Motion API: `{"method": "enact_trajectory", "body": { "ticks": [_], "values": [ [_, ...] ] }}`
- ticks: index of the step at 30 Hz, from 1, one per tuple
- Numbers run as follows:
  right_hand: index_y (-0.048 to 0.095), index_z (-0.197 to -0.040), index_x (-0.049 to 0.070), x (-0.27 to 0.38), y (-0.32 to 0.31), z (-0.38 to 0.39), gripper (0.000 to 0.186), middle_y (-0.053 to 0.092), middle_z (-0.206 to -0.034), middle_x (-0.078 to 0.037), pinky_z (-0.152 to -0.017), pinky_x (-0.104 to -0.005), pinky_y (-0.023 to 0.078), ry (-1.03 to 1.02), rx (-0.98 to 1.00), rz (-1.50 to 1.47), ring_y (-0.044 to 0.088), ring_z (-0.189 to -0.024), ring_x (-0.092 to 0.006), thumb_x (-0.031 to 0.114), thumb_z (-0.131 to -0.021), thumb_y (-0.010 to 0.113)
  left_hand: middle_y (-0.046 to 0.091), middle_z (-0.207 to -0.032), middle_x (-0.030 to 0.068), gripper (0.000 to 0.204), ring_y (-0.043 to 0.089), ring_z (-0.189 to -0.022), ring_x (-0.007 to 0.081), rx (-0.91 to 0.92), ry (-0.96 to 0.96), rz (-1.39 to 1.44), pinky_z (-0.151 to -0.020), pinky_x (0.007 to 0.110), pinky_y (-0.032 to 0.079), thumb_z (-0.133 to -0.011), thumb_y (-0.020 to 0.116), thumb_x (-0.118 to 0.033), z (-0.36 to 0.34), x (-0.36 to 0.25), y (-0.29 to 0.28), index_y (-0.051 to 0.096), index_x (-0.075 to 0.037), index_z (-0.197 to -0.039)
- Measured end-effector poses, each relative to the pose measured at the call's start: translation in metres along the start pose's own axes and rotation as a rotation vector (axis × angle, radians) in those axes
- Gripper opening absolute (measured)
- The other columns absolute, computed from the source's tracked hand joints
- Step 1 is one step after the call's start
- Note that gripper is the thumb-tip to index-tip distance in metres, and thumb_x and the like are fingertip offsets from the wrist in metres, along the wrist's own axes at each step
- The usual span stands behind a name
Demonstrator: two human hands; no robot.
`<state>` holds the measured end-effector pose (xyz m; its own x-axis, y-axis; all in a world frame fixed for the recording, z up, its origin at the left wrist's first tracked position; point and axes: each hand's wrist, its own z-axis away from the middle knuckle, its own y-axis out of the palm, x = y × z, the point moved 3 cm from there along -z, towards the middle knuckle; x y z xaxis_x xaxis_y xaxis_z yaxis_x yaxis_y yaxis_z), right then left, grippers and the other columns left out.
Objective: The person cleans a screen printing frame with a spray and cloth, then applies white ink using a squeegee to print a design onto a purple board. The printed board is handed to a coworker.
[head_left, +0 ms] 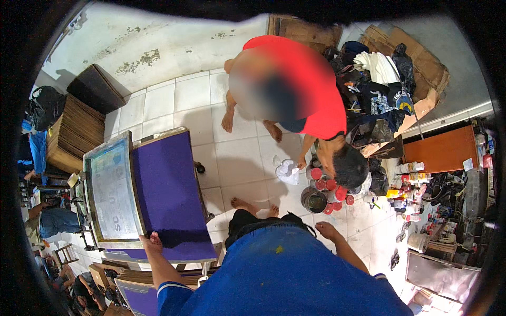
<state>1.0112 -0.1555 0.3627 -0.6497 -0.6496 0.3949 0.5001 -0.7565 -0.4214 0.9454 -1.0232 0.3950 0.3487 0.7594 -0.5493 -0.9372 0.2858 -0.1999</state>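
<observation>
Framed mesh screen [112, 192] sits at the left, along the left side of a purple surface [171, 181]. The left hand [152, 242] has its fingers closed on the frame's near right corner. The right hand [328, 230] hangs well apart from it, fingers loosely curled; whether they hold anything, I cannot tell. Ahead, a person in red [316, 79] bends beside red-lidded containers [336, 195] on the tiled floor [232, 163].
</observation>
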Motion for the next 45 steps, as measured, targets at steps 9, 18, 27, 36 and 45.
{"method": "enact_trajectory", "body": {
  "ticks": [9, 18, 27, 36, 45],
  "values": [
    [0.069, -0.127, 0.002, -0.146, -0.018, -0.002, 0.045, 0.072, -0.108, -0.010, -0.082, -0.0389, 0.060, 0.109, -0.100, -0.127, 0.068, -0.094, -0.0214, 0.038, -0.101, 0.067, 0.062, -0.066, 0.0093, 0.077, 0.055, -0.049, 0.0164, 0.344, 0.505, -0.209, -0.044, 0.028, 0.041, -0.102, 0.050, -0.070, 0.158, 0.080, 0.148, 0.067, 0.005, -0.096],
    [0.070, -0.117, 0.004, -0.080, -0.068, -0.082, 0.036, 0.069, -0.096, -0.006, -0.073, -0.0360, 0.055, -0.162, -0.088, -0.018, 0.065, -0.082, -0.0198, 0.035, -0.103, 0.063, 0.074, -0.084, 0.0098, 0.038, 0.071, -0.077, 0.0163, 1.169, 0.672, -0.952, -0.069, 0.034, 0.058, -0.105, 0.066, -0.031, 0.290, 0.269, 0.259, 0.069, 0.005, -0.116],
    [0.066, -0.121, 0.003, 0.013, -0.089, -0.205, 0.034, 0.071, -0.101, -0.005, -0.073, -0.0374, 0.056, -0.406, 0.004, 0.197, 0.067, -0.088, -0.0210, 0.032, -0.107, 0.057, 0.078, -0.095, 0.0168, 0.042, 0.075, -0.087, 0.0245, 1.092, 0.806, -1.251, -0.080, 0.040, 0.059, -0.100, 0.071, -0.036, 0.301, 0.252, 0.246, 0.071, 0.001, -0.118],
    [0.055, -0.146, 0.000, 0.262, -0.162, -0.163, 0.051, 0.067, -0.114, -0.006, -0.093, -0.0313, 0.052, -0.538, -0.081, -0.236, 0.062, -0.103, -0.0147, 0.025, -0.103, 0.067, 0.064, -0.129, 0.0220, 0.054, 0.061, -0.122, 0.0420, 1.016, 1.348, -0.886, -0.102, 0.049, 0.050, -0.093, 0.077, -0.031, 0.384, 0.161, 0.359, 0.058, -0.005, -0.136],
    [0.046, -0.154, 0.003, 0.525, -0.233, -0.155, 0.078, 0.054, -0.145, -0.019, -0.113, -0.0406, 0.043, -1.026, -0.277, -0.134, 0.054, -0.131, -0.0304, 0.024, -0.089, 0.084, 0.066, -0.115, 0.0203, 0.054, 0.062, -0.108, 0.0409, 0.700, 1.653, -0.610, -0.095, 0.050, 0.050, -0.088, 0.083, -0.025, 0.474, 0.079, 0.492, 0.058, 0.000, -0.129]
  ]
}}
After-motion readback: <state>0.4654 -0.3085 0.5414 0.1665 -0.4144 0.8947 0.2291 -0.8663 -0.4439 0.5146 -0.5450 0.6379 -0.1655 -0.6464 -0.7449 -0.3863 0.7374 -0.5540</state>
